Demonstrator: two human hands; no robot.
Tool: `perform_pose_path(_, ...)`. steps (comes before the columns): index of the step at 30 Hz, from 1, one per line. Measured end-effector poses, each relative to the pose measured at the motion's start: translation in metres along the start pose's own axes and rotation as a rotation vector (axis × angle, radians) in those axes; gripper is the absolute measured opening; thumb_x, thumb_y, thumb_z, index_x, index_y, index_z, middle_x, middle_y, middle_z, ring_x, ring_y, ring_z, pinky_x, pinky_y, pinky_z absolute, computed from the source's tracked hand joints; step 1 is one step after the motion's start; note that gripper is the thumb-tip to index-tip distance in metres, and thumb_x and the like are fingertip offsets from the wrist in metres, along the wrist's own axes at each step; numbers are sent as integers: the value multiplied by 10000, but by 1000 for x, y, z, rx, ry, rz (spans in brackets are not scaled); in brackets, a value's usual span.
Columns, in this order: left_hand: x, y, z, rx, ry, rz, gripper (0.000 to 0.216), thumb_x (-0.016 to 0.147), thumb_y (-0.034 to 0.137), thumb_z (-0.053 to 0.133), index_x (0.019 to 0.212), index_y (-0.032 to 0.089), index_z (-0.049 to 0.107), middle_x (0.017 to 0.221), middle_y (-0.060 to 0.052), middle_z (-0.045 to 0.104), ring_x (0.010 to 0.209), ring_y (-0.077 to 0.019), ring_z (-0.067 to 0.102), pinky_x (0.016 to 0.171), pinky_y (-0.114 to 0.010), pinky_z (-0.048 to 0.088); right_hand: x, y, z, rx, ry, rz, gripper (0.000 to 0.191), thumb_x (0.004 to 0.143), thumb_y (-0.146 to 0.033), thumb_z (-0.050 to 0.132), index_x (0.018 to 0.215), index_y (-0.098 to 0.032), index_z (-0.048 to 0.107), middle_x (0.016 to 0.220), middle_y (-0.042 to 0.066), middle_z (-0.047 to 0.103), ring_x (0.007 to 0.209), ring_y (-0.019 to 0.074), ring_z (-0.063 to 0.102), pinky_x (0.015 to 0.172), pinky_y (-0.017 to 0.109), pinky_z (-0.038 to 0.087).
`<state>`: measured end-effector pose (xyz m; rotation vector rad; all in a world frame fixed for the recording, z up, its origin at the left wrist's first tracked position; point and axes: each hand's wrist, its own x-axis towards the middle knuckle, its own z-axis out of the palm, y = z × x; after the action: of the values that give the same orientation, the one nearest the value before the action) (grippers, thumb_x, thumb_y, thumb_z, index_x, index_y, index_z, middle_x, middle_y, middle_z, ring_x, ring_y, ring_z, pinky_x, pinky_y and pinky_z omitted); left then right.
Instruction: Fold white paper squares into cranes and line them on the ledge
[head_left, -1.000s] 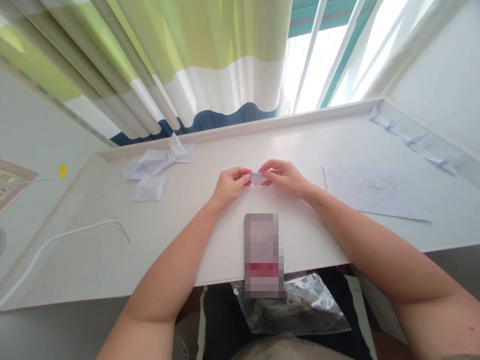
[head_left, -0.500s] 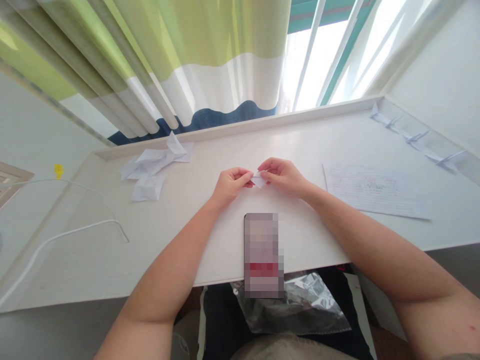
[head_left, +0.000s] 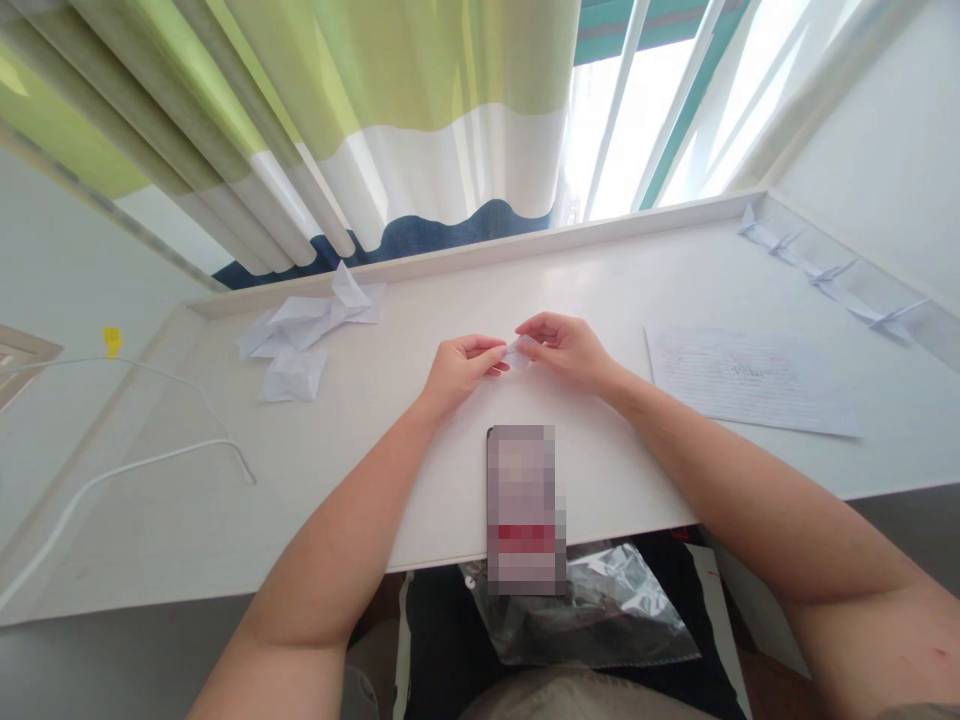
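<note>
Between my two hands, just above the middle of the white desk, is a small folded piece of white paper (head_left: pixel 517 355). My left hand (head_left: pixel 466 370) pinches its left side between thumb and fingers. From the right, my right hand (head_left: pixel 562 350) grips the other side, its fingers covering part of the paper. The exact shape of the folds is too small and too hidden to make out. Nearer to me a phone (head_left: pixel 523 500) with a blurred-out screen lies at the desk's front edge, below both hands.
Crumpled and folded white papers (head_left: pixel 300 330) lie at the back left. Several pointed folded paper pieces (head_left: pixel 829 275) line the right edge, with a written sheet (head_left: pixel 750 385) nearby. A white cable (head_left: pixel 150 458) crosses the left side. A clear plastic bag (head_left: pixel 630 610) rests on my lap.
My right fingers have shifted slightly over the folded paper, so less of it shows. Both hands stay in nearly the same place.
</note>
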<state>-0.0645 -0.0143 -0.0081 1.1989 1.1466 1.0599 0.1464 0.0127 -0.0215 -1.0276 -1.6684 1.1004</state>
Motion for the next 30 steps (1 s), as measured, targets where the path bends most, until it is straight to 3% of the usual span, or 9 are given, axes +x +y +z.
perform_pose_path(7,0,-2,-5,88,-104,20,390,772,504,947,913,157,843,842,-87,832,784,-195,776,772,-331,583,0,2,1,-30,13,-60,243,900,-435,749,995,-214,781,944,47,814,760,180,699,708,369,564)
perform_pose_path(16,-2,3,-5,87,-207,-51,391,697,445,1010,881,162,813,842,-83,839,830,-200,774,819,-339,562,-5,-3,5,-102,0,-150,240,992,-448,685,1031,-224,763,940,40,803,735,166,657,733,379,537)
perform_pose_path(22,-2,2,-1,30,-89,-23,392,759,495,970,861,163,786,785,-70,809,773,-185,750,781,-332,564,-4,-4,-4,-112,65,-221,274,1073,-297,511,1184,-272,760,1182,66,797,1044,235,743,944,472,609)
perform_pose_path(25,0,1,-3,10,-53,-12,383,800,502,939,871,165,773,797,-69,801,770,-175,736,774,-323,563,-4,-6,-12,-271,54,-349,331,1025,-162,512,1130,-313,787,1323,55,754,1261,269,688,1127,562,550)
perform_pose_path(30,2,0,-7,-21,-87,-12,383,836,494,905,887,166,715,850,-48,783,837,-172,752,790,-300,552,-6,-4,-16,-464,-50,-456,355,1021,-137,584,1138,-376,819,1520,19,658,1424,311,561,1175,620,523)
